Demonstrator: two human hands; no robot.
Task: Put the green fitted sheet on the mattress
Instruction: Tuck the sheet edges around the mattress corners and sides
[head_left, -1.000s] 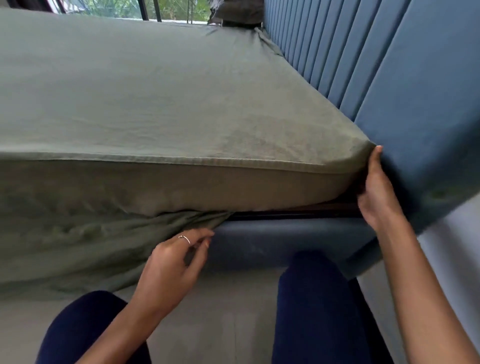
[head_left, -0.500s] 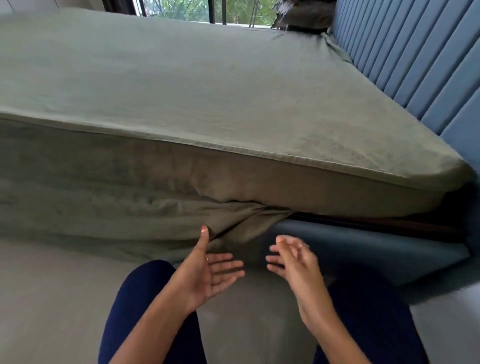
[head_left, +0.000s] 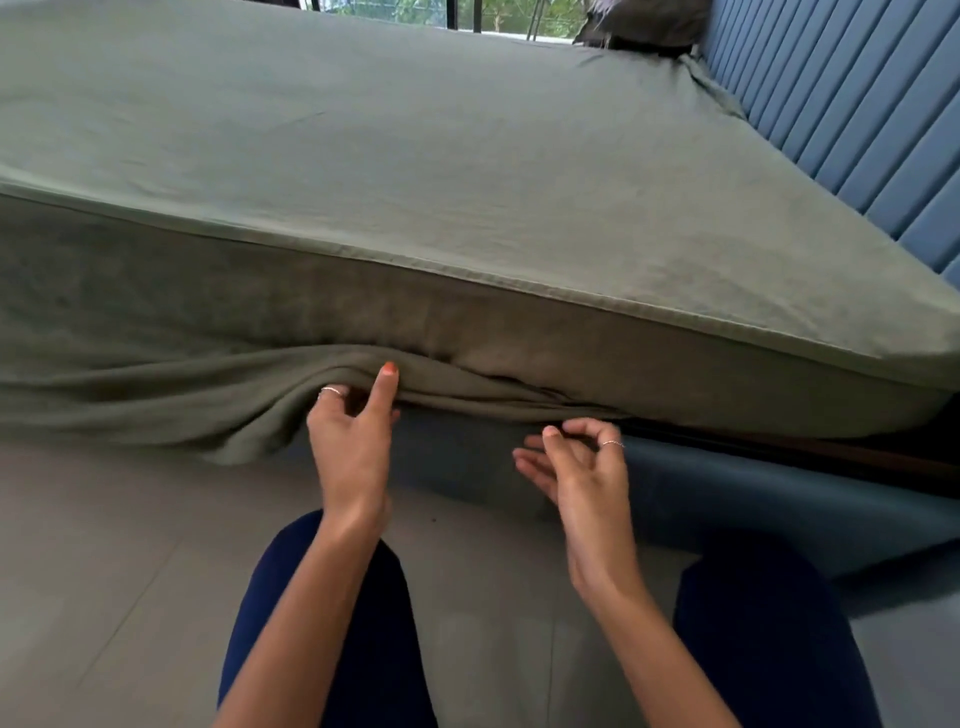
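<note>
Head view. I note the green cotton fitted sheet (head_left: 415, 171) lies smooth across the top of the thick mattress (head_left: 649, 358) and hangs down its near side; on my right it is tucked under the lower edge, while to the left its loose hem sags in bunched folds towards the pale tiled floor (head_left: 104, 545). Left hand (head_left: 353, 441): fingers curled into the bunched hem, thumb pressed against the cloth from the front, so the fold is pinched between them. Right hand (head_left: 582, 467): just below the tucked edge, fingers apart and loosely curled, holding nothing; I cannot tell if the fingertips touch the cloth. Blue padded bed base (head_left: 753, 493) shows beneath; ribbed blue headboard (head_left: 857, 104) at far right. Dark trousered knees at bottom.
</note>
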